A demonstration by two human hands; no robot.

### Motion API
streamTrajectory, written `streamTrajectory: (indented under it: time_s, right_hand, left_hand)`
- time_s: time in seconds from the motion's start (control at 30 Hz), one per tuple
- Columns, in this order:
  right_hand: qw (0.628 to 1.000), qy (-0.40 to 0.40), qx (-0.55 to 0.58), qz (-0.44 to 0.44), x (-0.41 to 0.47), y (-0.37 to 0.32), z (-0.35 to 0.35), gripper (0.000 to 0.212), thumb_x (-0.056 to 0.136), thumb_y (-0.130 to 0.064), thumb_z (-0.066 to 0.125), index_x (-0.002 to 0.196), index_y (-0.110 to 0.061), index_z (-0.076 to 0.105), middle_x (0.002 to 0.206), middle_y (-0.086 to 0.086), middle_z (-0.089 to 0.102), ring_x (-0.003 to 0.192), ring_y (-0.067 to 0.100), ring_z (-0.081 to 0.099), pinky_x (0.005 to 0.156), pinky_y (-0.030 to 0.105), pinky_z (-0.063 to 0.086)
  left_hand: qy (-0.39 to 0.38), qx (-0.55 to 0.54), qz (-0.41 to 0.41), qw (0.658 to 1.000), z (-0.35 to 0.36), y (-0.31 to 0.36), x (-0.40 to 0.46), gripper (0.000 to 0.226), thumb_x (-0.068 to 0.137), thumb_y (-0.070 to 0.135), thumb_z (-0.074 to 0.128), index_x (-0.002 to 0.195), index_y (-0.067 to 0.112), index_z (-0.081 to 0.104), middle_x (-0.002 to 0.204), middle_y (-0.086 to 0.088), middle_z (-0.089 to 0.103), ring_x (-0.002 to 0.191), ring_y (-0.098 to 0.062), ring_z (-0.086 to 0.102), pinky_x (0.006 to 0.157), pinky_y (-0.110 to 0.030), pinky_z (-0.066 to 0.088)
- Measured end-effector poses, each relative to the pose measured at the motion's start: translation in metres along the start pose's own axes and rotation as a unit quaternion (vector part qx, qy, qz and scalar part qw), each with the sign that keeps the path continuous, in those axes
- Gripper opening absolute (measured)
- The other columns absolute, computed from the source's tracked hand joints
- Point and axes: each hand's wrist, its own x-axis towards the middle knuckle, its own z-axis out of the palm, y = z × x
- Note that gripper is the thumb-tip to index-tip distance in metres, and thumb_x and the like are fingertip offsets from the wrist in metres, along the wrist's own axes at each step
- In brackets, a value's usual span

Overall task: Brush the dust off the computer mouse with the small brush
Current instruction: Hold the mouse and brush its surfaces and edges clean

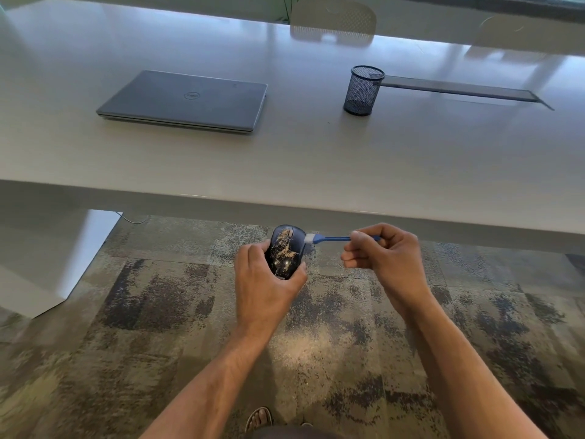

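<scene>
left hand [266, 280] at lower centre of frame, fingers curled round dark mouse [285, 251], held off table over carpet [158, 296]; tan dust across mouse top. right hand [384, 255] just right of it, pinching blue brush [332, 238] handle; white bristles touch mouse's upper right edge. table [285, 160] across upper frame. closed laptop [186, 101] upper left, mesh pen cup [364, 90] upper right.

Big pale grey table [316, 160] ran across the room, kinda glossy, daylight reflecting off the far end. Two white chairs [333, 19] sat behind it. Floor was mottled grey-and-tan carpet [158, 296]. A closed laptop [186, 101] and a black mesh pen cup [362, 90] sat on top, well apart.
</scene>
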Motion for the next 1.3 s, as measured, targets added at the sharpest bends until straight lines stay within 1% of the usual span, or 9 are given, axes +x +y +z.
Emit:
streamTrajectory:
  time_s: [0.17,0.3,0.43,0.8,0.93,0.97,1.03,1.17,1.3]
  right_hand:
    - [1.0,-0.01,0.006,0.001,0.007,-0.004,0.017,0.007,0.095,-0.009,0.067,0.095,-0.002,0.069,0.077,0.015,0.075,0.067,0.026,0.074,0.063,0.027,0.06]
    - [1.0,-0.015,-0.015,0.009,0.003,0.001,0.01,0.006,0.094,-0.007,0.067,0.093,-0.002,0.069,0.076,0.016,0.075,0.066,0.027,0.074,0.061,0.027,0.06]
    - [1.0,-0.004,-0.002,0.007,0.005,-0.002,0.001,0.007,0.094,-0.007,0.067,0.093,-0.001,0.07,0.077,0.016,0.075,0.065,0.027,0.074,0.062,0.028,0.06]
    - [1.0,-0.016,0.008,0.016,0.006,0.006,0.009,0.008,0.095,-0.008,0.066,0.095,-0.002,0.07,0.078,0.016,0.075,0.067,0.026,0.074,0.063,0.027,0.06]
    - [1.0,-0.007,0.025,0.011,0.009,0.004,0.004,0.008,0.095,-0.009,0.067,0.096,-0.001,0.07,0.08,0.018,0.075,0.068,0.029,0.074,0.065,0.03,0.06]
    - [1.0,-0.007,0.028,0.009,0.01,0.004,0.005,0.009,0.095,-0.01,0.067,0.096,-0.002,0.07,0.08,0.018,0.075,0.068,0.029,0.074,0.065,0.03,0.061]
    - [1.0,-0.015,0.023,0.009,0.009,0.006,0.009,0.009,0.095,-0.01,0.067,0.096,-0.001,0.07,0.08,0.017,0.075,0.068,0.028,0.074,0.065,0.03,0.061]
    - [1.0,-0.019,0.011,0.019,0.006,0.012,0.012,0.009,0.096,-0.01,0.065,0.096,-0.002,0.069,0.079,0.015,0.076,0.069,0.027,0.075,0.065,0.028,0.06]
    - [1.0,-0.02,0.006,0.023,0.008,0.011,0.01,0.008,0.095,-0.009,0.065,0.097,-0.002,0.069,0.079,0.015,0.076,0.068,0.027,0.075,0.064,0.028,0.06]
  left_hand:
    - [0.004,0.006,0.011,1.0,0.001,0.003,0.0,0.067,0.071,0.053,0.076,0.12,0.019,0.044,0.104,0.008,0.036,0.093,-0.011,0.045,0.07,-0.018,0.04]
    - [0.005,0.001,0.005,1.0,0.001,0.002,0.001,0.067,0.071,0.052,0.077,0.12,0.018,0.046,0.103,0.008,0.036,0.091,-0.009,0.044,0.067,-0.01,0.034]
    - [0.007,0.0,0.004,1.0,-0.001,-0.001,0.0,0.066,0.071,0.052,0.077,0.12,0.02,0.044,0.103,0.008,0.036,0.09,-0.009,0.043,0.064,-0.009,0.032]
    - [0.005,-0.006,-0.016,1.0,-0.002,-0.001,0.004,0.067,0.071,0.059,0.071,0.12,0.021,0.045,0.101,0.008,0.04,0.087,-0.007,0.045,0.063,-0.009,0.032]
    - [-0.006,-0.015,-0.028,0.999,-0.002,-0.002,0.004,0.069,0.071,0.055,0.075,0.123,0.018,0.047,0.105,0.006,0.041,0.082,0.002,0.045,0.053,-0.007,0.039]
    - [-0.01,-0.023,-0.032,0.999,-0.002,-0.002,0.004,0.069,0.071,0.053,0.076,0.123,0.018,0.047,0.106,0.005,0.042,0.084,0.005,0.044,0.058,-0.004,0.043]
    - [-0.018,-0.037,-0.041,0.998,-0.001,-0.001,0.005,0.069,0.072,0.051,0.078,0.124,0.018,0.047,0.107,0.004,0.042,0.085,0.008,0.044,0.073,0.006,0.034]
    - [-0.017,-0.057,-0.049,0.997,0.0,0.001,0.007,0.066,0.07,0.046,0.082,0.12,0.02,0.047,0.106,0.005,0.042,0.094,0.019,0.04,0.076,0.008,0.03]
    - [-0.03,-0.103,-0.081,0.991,-0.002,0.003,0.005,0.065,0.068,0.043,0.085,0.113,0.034,0.038,0.104,0.012,0.046,0.088,0.005,0.049,0.059,-0.004,0.043]
